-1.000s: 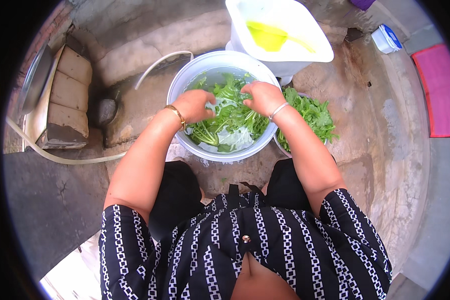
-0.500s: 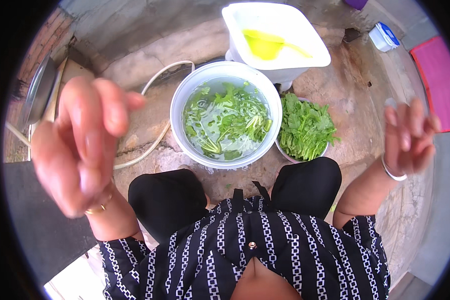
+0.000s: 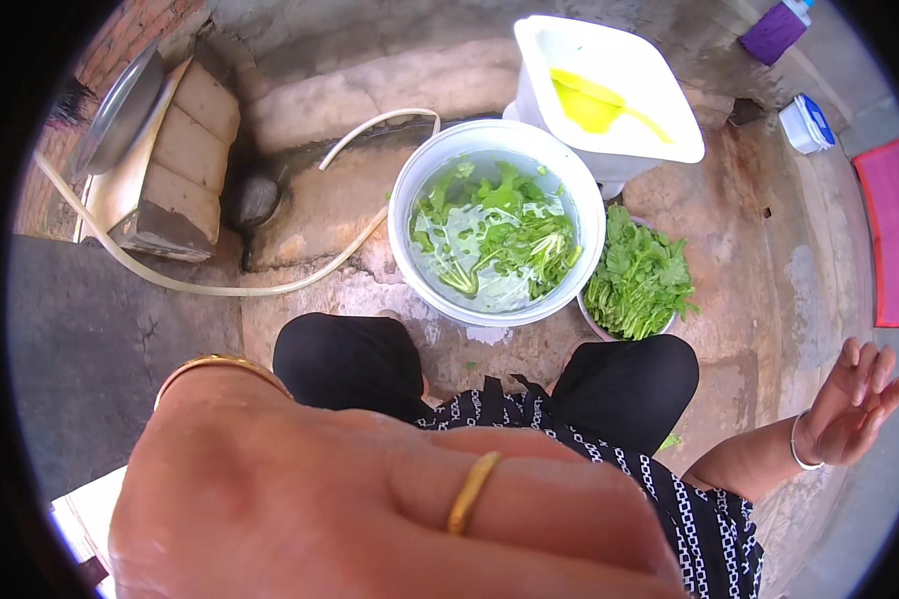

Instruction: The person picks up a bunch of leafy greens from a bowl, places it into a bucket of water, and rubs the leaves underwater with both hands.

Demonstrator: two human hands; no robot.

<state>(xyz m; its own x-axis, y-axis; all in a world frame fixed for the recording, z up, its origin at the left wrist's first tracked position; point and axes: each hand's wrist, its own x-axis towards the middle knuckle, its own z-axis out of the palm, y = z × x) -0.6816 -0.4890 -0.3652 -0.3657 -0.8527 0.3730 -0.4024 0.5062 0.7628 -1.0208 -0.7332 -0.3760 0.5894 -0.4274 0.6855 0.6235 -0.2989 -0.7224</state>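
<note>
My left hand (image 3: 370, 489) is very close in front of me, its back showing, with a gold bangle and a gold ring. Its fingertips are hidden, so whether it holds anything does not show. Out at the right, my right hand (image 3: 857, 404) is raised and open, its fingers loosely bent and apart with nothing in them. A white bangle circles that wrist. Beyond my knees stands a round white tub (image 3: 496, 317) of water, where leafy greens (image 3: 509, 225) float. Neither hand touches it. More greens (image 3: 637, 275) are heaped in a bowl to the tub's right.
Behind the tub, a white rectangular basin (image 3: 659, 140) holds a yellow-green scoop (image 3: 589, 103). A pale hose (image 3: 270, 290) curves over the floor at left, near a tiled block (image 3: 185, 150) with a metal pan (image 3: 120, 110). A lidded container (image 3: 804, 125) and a pink mat (image 3: 894, 230) lie at right.
My left hand has come from the left side to close in front of me, low in the view. My right hand has moved lower and outward. The view has shifted slightly.
</note>
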